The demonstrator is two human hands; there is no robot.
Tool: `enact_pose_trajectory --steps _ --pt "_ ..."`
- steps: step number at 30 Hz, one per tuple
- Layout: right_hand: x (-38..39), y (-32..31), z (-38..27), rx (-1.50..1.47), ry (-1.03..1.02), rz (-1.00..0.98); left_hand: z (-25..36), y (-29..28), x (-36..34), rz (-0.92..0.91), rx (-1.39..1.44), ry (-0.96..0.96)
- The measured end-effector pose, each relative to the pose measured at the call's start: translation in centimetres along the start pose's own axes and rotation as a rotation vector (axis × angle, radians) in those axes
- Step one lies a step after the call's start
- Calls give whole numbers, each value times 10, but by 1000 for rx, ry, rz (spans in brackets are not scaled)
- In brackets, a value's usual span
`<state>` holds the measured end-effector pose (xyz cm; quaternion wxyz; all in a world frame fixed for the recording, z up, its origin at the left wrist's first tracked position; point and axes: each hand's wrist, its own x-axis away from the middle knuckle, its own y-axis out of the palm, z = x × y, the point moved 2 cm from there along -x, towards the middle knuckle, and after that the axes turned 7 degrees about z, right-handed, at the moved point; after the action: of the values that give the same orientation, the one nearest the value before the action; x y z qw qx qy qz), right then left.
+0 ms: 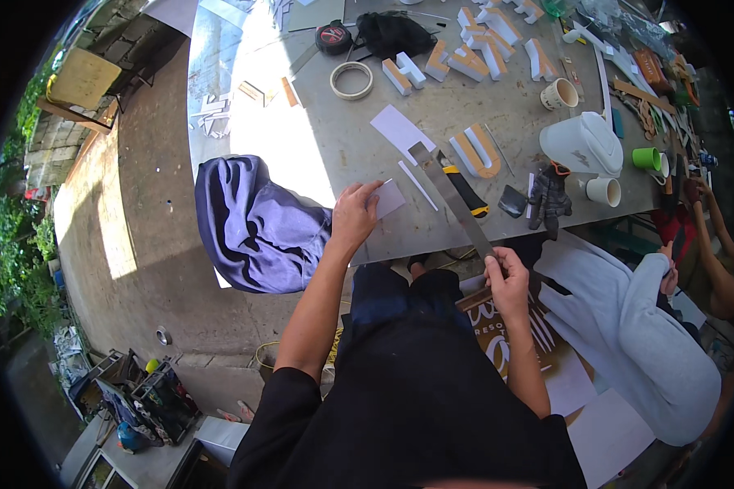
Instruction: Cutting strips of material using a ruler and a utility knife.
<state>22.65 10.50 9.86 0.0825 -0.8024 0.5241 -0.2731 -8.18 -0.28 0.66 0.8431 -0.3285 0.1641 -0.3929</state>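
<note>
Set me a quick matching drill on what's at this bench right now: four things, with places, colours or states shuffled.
1. Long metal strip
2. Tape roll
3. Purple cloth
4. Utility knife

A. Bunched at the left side of the table
B. Black and yellow
C. In the right hand's grip
D. Ring-shaped, lying flat beyond the left hand

Pairs: 1-C, 2-D, 3-A, 4-B
</note>
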Motion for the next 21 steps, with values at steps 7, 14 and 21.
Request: enact_pose_trajectory --steps 7,14,21 --pt "1 57 22 87 -2 -49 -10 13 6 188 -95 65" --pt "9 78 35 47 31 6 -7 19 25 254 -50 111" --pt "4 56 39 56 103 95 -16 20 25 176 -198 203"
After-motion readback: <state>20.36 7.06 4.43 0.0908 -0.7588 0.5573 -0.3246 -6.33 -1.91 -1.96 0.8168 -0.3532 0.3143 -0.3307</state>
